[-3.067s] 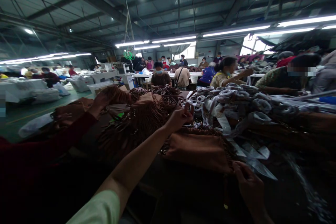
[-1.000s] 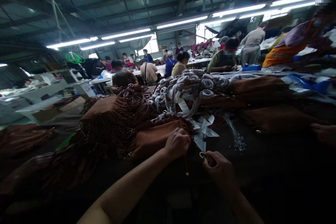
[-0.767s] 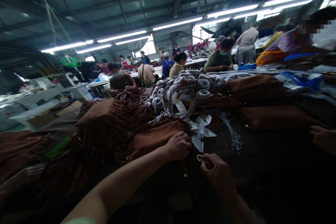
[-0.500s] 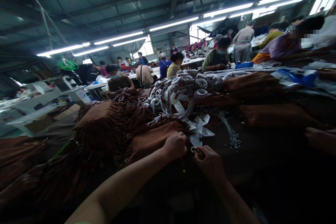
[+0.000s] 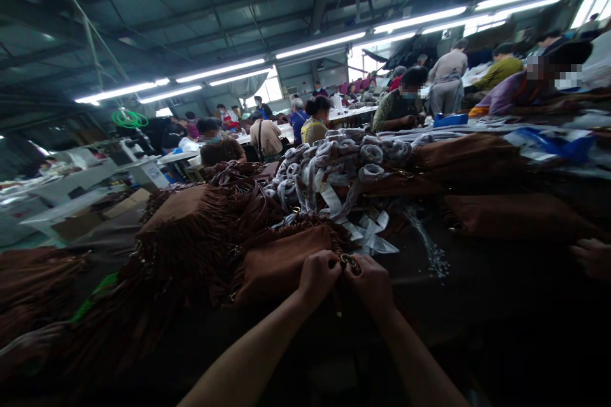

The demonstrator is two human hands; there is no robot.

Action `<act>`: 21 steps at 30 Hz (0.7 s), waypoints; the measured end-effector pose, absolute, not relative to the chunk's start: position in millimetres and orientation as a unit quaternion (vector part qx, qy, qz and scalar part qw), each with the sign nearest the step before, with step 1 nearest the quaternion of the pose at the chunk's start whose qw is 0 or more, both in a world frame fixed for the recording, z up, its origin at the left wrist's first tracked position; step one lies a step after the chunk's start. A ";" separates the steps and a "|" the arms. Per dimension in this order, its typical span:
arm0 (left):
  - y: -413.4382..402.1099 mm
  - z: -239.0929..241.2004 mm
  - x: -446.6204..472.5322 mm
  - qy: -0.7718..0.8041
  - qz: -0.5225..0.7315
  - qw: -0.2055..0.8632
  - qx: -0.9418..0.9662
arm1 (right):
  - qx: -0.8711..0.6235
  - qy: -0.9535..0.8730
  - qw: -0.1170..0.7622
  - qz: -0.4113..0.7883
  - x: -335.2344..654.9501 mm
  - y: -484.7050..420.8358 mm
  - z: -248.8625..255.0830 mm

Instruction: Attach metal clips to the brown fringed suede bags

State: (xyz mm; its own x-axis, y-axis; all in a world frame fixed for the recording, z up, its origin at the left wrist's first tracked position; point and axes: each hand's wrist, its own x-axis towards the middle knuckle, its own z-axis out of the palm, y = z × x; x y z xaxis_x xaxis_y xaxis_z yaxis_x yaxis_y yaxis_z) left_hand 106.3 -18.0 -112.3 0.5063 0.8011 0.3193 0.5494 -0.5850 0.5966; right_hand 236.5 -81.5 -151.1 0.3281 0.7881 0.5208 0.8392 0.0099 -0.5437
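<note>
My left hand is closed in a pinch just in front of a brown fringed bag lying on the dark tabletop. A narrow brown strap with a small metal tip hangs below its fingers. Close against it, my right hand pinches a brass-coloured metal ring, which looks like a buckle or clasp. The fingertips of both hands nearly meet at the ring. How the strap joins the ring is hidden by the fingers.
Behind the bag rises a heap of wrapped, coiled straps. Fringed brown bags are piled at the left, and another brown bag lies right. Thin white tag strings are scattered nearby. Another person's hand shows at the right edge.
My hands have come together; the right hand has brought the metal ring up and left, to my left fingertips. The view has shifted slightly.
</note>
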 end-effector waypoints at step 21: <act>-34.0 -90.0 29.6 0.384 0.306 0.155 0.858 | -0.690 -0.603 0.397 -0.054 251.1 -112.2 -147.1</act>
State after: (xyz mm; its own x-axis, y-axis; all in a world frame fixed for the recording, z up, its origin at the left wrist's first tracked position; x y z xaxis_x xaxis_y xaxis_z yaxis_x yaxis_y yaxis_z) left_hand 29.6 -34.0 -90.0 0.5184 0.7524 0.4063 0.5632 -0.6580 0.4999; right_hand 251.1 -112.2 -147.1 0.2661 0.7895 0.5531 0.8748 0.0432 -0.4826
